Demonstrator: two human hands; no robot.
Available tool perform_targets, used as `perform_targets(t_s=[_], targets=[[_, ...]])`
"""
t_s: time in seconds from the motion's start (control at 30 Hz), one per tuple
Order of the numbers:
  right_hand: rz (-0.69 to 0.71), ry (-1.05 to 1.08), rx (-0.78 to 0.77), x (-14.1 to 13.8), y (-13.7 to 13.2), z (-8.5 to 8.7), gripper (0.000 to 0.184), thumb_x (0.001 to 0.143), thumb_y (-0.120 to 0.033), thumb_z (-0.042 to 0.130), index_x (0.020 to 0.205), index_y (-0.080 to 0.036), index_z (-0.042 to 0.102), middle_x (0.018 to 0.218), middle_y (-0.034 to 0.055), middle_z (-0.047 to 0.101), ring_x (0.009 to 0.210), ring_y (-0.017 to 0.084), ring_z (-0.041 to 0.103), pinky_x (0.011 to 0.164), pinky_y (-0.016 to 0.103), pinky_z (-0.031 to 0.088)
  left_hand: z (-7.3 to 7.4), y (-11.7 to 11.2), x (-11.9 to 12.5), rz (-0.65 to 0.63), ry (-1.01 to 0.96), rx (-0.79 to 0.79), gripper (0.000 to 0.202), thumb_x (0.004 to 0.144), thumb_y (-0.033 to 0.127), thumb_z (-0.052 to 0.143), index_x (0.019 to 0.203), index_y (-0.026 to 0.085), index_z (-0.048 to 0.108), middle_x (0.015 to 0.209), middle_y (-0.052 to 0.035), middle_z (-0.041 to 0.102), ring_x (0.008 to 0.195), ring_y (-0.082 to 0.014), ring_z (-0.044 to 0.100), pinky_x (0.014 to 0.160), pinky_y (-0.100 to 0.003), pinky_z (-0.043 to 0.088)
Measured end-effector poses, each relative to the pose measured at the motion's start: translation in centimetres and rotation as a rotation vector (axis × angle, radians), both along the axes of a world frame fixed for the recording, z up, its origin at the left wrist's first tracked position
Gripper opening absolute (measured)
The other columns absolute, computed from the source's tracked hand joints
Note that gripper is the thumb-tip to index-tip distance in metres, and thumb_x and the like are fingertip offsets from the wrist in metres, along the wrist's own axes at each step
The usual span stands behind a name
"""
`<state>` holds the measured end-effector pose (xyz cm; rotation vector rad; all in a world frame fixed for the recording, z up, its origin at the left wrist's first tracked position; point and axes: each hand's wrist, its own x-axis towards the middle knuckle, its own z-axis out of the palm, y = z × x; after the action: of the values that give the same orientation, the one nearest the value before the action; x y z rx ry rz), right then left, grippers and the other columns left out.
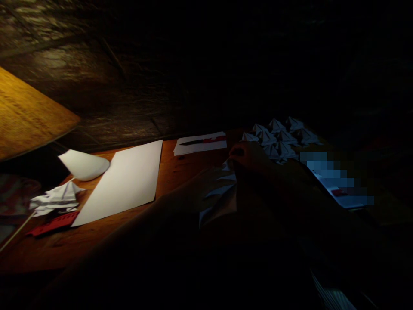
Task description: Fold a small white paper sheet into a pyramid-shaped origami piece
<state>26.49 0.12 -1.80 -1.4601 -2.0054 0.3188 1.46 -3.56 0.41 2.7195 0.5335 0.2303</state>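
Note:
The scene is very dark. My right hand (252, 157) rests with its fingers curled down on a partly folded white paper (219, 191) at the middle of the wooden table (180, 168). My left forearm comes in from the lower left, and my left hand (215, 180) lies in shadow at the same paper; its fingers cannot be made out. Just beyond my right hand lie several small folded white paper pieces (280, 137) in a cluster.
A flat white sheet (126, 181) lies left of centre. Farther left are a white paper cone (84, 164), a crumpled folded paper (57, 198), a red strip (55, 223) and a thin stick (16, 234). A paper with a dark-and-red tool (200, 142) lies behind. A blurred blue item (337, 181) sits right.

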Motion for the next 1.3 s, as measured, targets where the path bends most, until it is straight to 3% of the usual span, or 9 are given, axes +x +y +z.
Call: perform_targets(t_s=[0.2,0.43,0.57,0.7,0.83,1.0,1.3], targets=[[0.011,0.002,-0.007,0.0,-0.1,0.5,0.011,0.088,-0.021,0.073,0.091,-0.022,0.083,0.102,0.0073,0.082,0.096,0.026,0.073,0.088,0.038,0.051,-0.8,0.3,-0.2,0.006,-0.029,0.014,0.058,0.09,0.034,0.069,0.146,0.044,0.057,0.16,0.0019,0.051,0.157,-0.0295,0.034,0.129,-0.057,0.031],[0.037,-0.081,-0.052,0.2,-0.2,1.4,0.025,0.09,-0.011,0.064,0.097,-0.021,0.086,0.105,0.0076,0.082,0.1,0.026,0.073,0.094,0.037,0.05,-0.7,0.3,-0.4,-0.012,-0.018,0.022,0.06,0.091,0.037,0.069,0.149,0.042,0.054,0.165,0.0017,0.045,0.158,-0.0318,0.032,0.129,-0.057,0.03],[0.067,-0.194,-0.05,0.5,-0.6,2.0,0.031,0.093,-0.011,0.059,0.107,-0.02,0.085,0.11,0.0103,0.079,0.1,0.026,0.071,0.092,0.036,0.05,-0.5,0.1,-0.4,-0.018,0.005,0.048,0.058,0.097,0.03,0.06,0.154,0.035,0.048,0.169,-0.0026,0.039,0.159,-0.0295,0.029,0.13,-0.056,0.029],[0.113,-0.242,0.014,1.0,-1.1,2.3,0.038,0.096,-0.01,0.052,0.117,-0.02,0.082,0.113,0.0106,0.076,0.102,0.024,0.069,0.091,0.036,0.049,0.1,-0.3,0.0,0.009,0.107,0.079,0.046,0.102,0.03,0.06,0.147,0.034,0.055,0.161,-0.0041,0.048,0.15,-0.0287,0.044,0.123,-0.055,0.039],[0.198,-0.278,-0.002,1.5,-1.2,2.1,0.042,0.093,-0.007,0.052,0.116,-0.025,0.082,0.125,0.0062,0.075,0.107,0.023,0.067,0.092,0.033,0.05,0.8,-0.5,0.4,0.002,0.132,0.077,0.041,0.101,0.039,0.066,0.137,0.018,0.061,0.139,-0.0122,0.062,0.121,-0.0276,0.064,0.101,-0.051,0.057],[0.252,-0.349,-0.007,1.3,-1.7,2.2,0.044,0.091,-0.008,0.055,0.121,-0.029,0.081,0.135,0.0045,0.073,0.117,0.024,0.066,0.093,0.033,0.051,1.1,-0.6,0.5,0.003,0.141,0.074,0.04,0.101,0.039,0.066,0.134,0.017,0.061,0.134,-0.012,0.063,0.115,-0.0257,0.066,0.097,-0.048,0.059],[0.262,-0.332,-0.05,1.5,-1.6,2.2,0.04,0.095,-0.018,0.055,0.124,-0.031,0.079,0.134,0.0006,0.075,0.116,0.024,0.07,0.097,0.036,0.052,1.3,-0.7,0.4,0.002,0.141,0.058,0.04,0.101,0.038,0.066,0.134,0.017,0.061,0.134,-0.0119,0.063,0.115,-0.0259,0.066,0.096,-0.048,0.059]])
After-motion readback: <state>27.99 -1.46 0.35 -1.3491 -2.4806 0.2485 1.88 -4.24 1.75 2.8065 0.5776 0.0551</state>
